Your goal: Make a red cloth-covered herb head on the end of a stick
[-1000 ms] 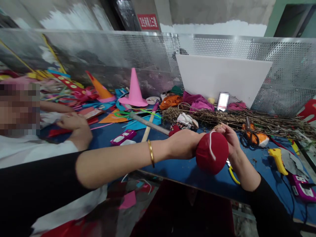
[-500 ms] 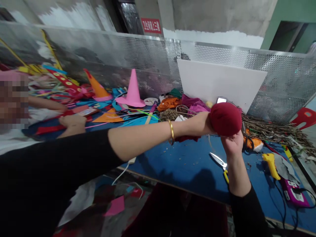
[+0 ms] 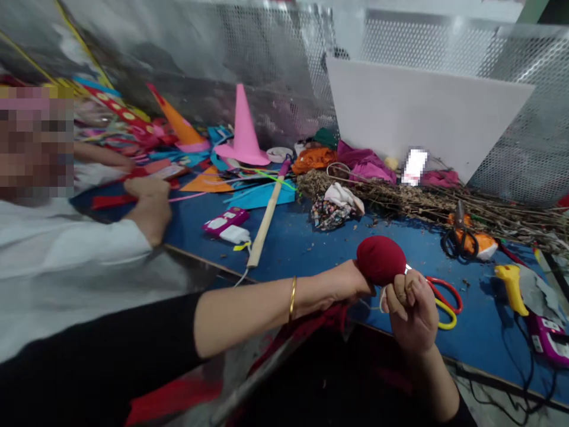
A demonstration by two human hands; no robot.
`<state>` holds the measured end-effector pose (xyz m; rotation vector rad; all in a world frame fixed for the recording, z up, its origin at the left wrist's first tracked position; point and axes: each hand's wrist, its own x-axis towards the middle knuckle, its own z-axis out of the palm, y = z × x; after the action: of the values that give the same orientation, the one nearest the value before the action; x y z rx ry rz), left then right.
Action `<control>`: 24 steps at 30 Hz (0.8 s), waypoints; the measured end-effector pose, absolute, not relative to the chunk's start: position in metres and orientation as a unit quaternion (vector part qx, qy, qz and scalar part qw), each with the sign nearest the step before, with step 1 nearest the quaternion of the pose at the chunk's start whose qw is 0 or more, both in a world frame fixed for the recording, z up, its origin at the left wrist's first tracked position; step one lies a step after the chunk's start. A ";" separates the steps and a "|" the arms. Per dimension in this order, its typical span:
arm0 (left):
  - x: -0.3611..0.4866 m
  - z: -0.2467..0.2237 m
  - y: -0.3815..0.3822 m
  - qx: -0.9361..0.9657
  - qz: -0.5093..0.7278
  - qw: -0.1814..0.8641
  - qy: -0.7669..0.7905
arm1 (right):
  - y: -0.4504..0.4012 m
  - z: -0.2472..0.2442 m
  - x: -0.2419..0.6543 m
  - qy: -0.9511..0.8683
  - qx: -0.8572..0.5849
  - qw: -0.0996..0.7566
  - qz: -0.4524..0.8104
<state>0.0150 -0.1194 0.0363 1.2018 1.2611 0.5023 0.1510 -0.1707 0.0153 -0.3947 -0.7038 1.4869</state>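
My left hand (image 3: 351,282), with a gold bangle at its wrist, is closed round the underside of a dark red, cloth-covered ball (image 3: 381,260). Loose red fabric (image 3: 317,329) hangs below that hand. Against the lower right of the ball, my right hand (image 3: 412,311) has its fingers curled in; what they pinch is too small to make out. Partly hidden behind the right hand lie scissors with a red and a yellow handle (image 3: 447,321) on the blue table (image 3: 293,249).
A co-worker's hand (image 3: 151,207) rests at the left. Pink cone hat (image 3: 244,133), wooden stick (image 3: 269,222), patterned cloth (image 3: 331,212), dry twigs (image 3: 400,198), lit phone (image 3: 415,166), black scissors (image 3: 462,237) and yellow glue gun (image 3: 512,289) lie about. A white board (image 3: 427,112) leans behind.
Both hands have come down towards the table's front edge with the red ball. My right hand's fingers have curled in beside it. The view has tilted downward.
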 end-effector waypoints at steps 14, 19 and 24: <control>-0.024 -0.015 -0.170 0.442 0.346 0.680 0.472 | -0.218 0.002 0.114 -0.383 -0.320 0.602 0.623; -0.028 -0.022 -0.177 0.485 0.361 0.633 0.484 | -0.238 0.003 0.110 -0.437 -0.344 0.584 0.592; -0.028 -0.023 -0.180 0.540 0.358 0.583 0.490 | -0.245 0.005 0.110 -0.470 -0.342 0.579 0.572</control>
<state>-0.0277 -0.1803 -0.0235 1.2602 1.1431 0.8356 0.1104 -0.2446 0.0051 -0.8005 -1.0997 1.3365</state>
